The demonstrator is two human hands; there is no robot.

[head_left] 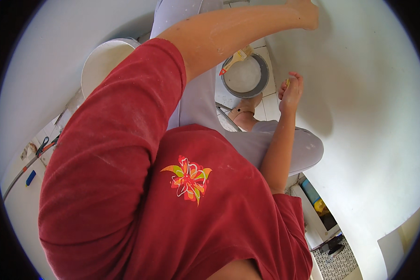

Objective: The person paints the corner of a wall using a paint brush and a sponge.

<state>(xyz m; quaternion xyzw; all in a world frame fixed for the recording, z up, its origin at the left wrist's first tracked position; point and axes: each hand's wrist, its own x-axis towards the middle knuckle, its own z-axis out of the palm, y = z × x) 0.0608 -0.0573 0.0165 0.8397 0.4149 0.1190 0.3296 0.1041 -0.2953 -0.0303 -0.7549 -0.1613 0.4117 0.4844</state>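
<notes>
Fisheye overhead (left of pair), close, facing down

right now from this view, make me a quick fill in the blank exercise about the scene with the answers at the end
1. The brush lies across the rim of the ____ bucket.
2. Of the two hands, the person's ____ hand is nearer the picture's top edge.
3. The flower print is on a ____ shirt.
4. At the far left, a small object is mainly ____ in colour.

Missing words: grey; left; red; blue.
</notes>
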